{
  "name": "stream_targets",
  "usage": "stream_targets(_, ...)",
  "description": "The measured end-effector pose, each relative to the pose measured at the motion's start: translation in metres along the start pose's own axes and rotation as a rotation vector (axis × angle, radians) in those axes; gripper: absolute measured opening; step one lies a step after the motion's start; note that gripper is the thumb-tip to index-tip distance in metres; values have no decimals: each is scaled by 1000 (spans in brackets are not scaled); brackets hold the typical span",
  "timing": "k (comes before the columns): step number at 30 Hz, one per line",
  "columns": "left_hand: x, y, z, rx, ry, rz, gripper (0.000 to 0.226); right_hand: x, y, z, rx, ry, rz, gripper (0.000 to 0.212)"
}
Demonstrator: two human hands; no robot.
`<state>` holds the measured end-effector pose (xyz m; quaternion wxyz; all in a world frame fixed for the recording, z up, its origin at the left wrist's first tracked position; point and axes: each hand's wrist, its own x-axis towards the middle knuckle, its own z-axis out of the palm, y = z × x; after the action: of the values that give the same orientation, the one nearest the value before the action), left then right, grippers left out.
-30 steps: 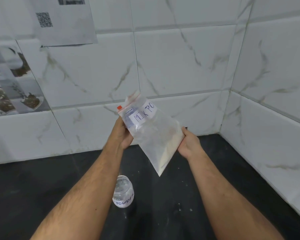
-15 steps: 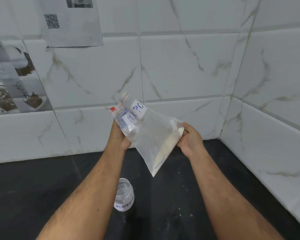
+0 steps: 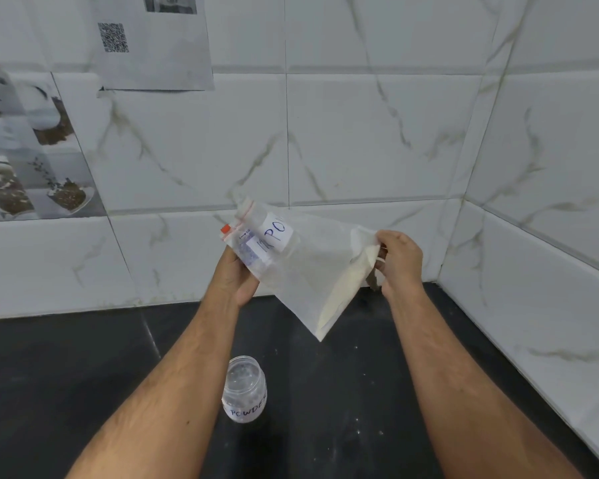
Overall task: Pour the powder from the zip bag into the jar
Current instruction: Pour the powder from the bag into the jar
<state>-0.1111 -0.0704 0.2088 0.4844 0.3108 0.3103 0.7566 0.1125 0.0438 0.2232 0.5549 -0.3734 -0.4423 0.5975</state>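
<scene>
I hold a clear zip bag (image 3: 308, 267) with a white label and a red zip strip in the air above the counter. Pale powder lies along its lower right edge. My left hand (image 3: 234, 276) grips the zip end at the upper left. My right hand (image 3: 396, 262) pinches the bag's bottom corner, raised at the right. One corner of the bag points down. Below it, a small clear jar (image 3: 244, 388) labelled POWDER stands open on the black counter (image 3: 343, 409), beside my left forearm.
White marble-look tiles form the back wall and the right wall (image 3: 550, 236), which meet in a corner at the right. A printed sheet with a QR code (image 3: 153, 43) is stuck on the back wall. Picture tiles (image 3: 25, 150) sit at far left. Powder specks dot the counter.
My right hand has lifted the bag's bottom corner higher and further right, stretching the bag out flatter. The zip end in my left hand stays at about the same place.
</scene>
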Motion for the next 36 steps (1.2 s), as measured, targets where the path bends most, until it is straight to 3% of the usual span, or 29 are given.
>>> stream_targets(4, 2, 1, -3, 27, 7, -20, 44, -4, -11, 3, -120, -178, -79, 23)
stream_targets(6, 4, 1, -8, 21, -14, -13, 40, -2, -16, 4, -99, -130, -113, 23)
stream_targets(10, -2, -1, -14, 33, 36, -12, 69, -1, -18, 5, -187, -152, -143, 24)
stream_targets(13, -5, -2, -15, 20, 11, 2, 47, 2, -18, 2, -162, -28, -114, 22)
stream_targets(16, -6, 1, -13, 9, -29, 7, 74, 6, -18, -4, -260, -71, -158, 22)
stream_targets(21, -6, -2, -10, -8, -5, 32, 55, 9, -19, -7, -416, -180, -256, 21)
stream_targets(24, -9, -3, -7, -4, -1, 28, 59, 12, -17, -7, -388, -112, -270, 21)
stream_targets(28, -8, -3, -4, 20, 0, 25, 71, 14, -9, -8, -388, -172, -152, 23)
stream_targets(31, -7, -4, 5, 37, -54, 47, 46, 17, -2, -11, -331, -121, -99, 21)
stream_targets(36, -1, -1, 47, 51, -107, 51, 31, 21, 18, -18, -165, -51, 63, 13)
